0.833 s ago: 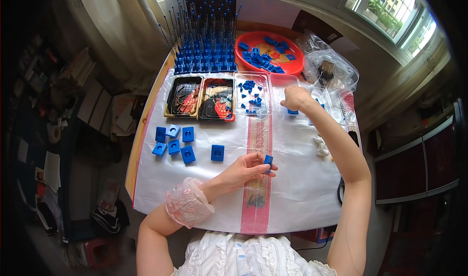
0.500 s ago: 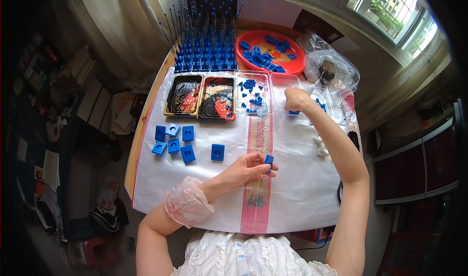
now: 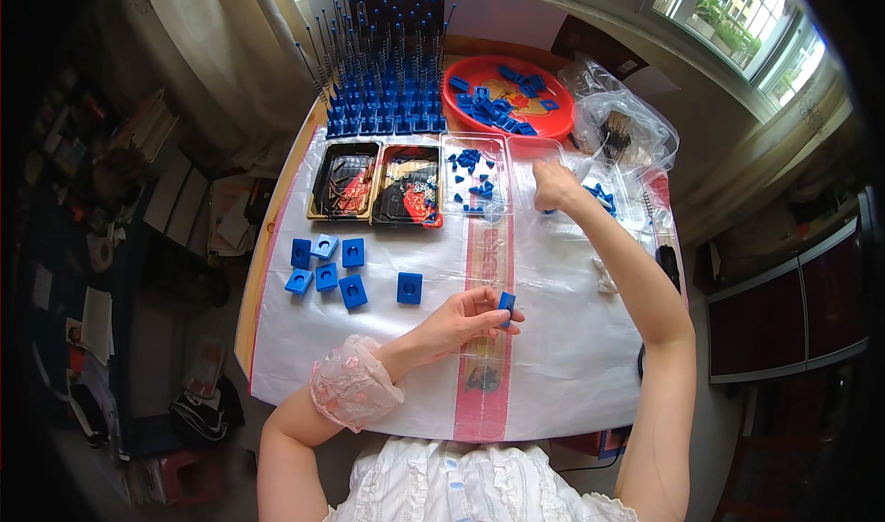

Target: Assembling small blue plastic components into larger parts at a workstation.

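Note:
My left hand (image 3: 461,319) holds a small blue plastic block (image 3: 506,303) just above the white table cover (image 3: 562,356), near the front middle. My right hand (image 3: 556,184) reaches far out to a clear plastic tray (image 3: 590,195) with small blue parts, fingers curled down into it; what they grip is hidden. Left of it stands another clear tray (image 3: 475,176) holding small blue pieces. A single blue square block (image 3: 409,288) lies left of my left hand, and several more blue blocks (image 3: 324,266) lie in a group further left.
Two black trays (image 3: 378,183) with red and dark parts sit at the back left. Behind them stands a rack of blue bases with upright rods (image 3: 387,70). A red bowl (image 3: 507,103) of blue parts and a clear bag (image 3: 622,135) are at the back right.
My right hand has shifted slightly right and down over the clear tray. My left hand keeps the blue block in the same place.

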The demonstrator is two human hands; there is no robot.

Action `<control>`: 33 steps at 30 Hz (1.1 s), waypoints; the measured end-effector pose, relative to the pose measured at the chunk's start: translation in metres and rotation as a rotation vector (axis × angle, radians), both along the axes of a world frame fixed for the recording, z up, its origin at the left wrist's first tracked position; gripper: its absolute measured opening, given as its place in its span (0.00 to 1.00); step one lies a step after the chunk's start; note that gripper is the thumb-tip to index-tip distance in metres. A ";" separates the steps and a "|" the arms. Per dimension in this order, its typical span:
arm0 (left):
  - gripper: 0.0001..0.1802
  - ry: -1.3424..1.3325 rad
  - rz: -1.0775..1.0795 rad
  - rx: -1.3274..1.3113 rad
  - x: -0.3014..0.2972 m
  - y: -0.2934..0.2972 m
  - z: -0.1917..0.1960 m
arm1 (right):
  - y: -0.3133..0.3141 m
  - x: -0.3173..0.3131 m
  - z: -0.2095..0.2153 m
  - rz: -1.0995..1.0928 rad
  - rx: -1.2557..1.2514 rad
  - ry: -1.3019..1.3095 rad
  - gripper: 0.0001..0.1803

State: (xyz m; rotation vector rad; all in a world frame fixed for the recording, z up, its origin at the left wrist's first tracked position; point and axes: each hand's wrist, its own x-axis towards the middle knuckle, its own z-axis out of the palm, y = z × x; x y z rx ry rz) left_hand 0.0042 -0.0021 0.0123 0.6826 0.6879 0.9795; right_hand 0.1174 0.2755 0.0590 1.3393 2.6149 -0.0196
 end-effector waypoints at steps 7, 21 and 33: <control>0.09 0.009 0.014 -0.008 0.001 0.000 0.000 | 0.021 0.005 -0.012 0.014 -0.037 0.054 0.28; 0.09 0.019 0.018 -0.004 0.000 0.000 0.001 | 0.038 -0.042 -0.015 -0.091 -0.041 0.158 0.39; 0.12 0.024 -0.024 -0.005 0.000 0.001 0.000 | 0.048 -0.009 -0.030 0.028 -0.024 0.411 0.44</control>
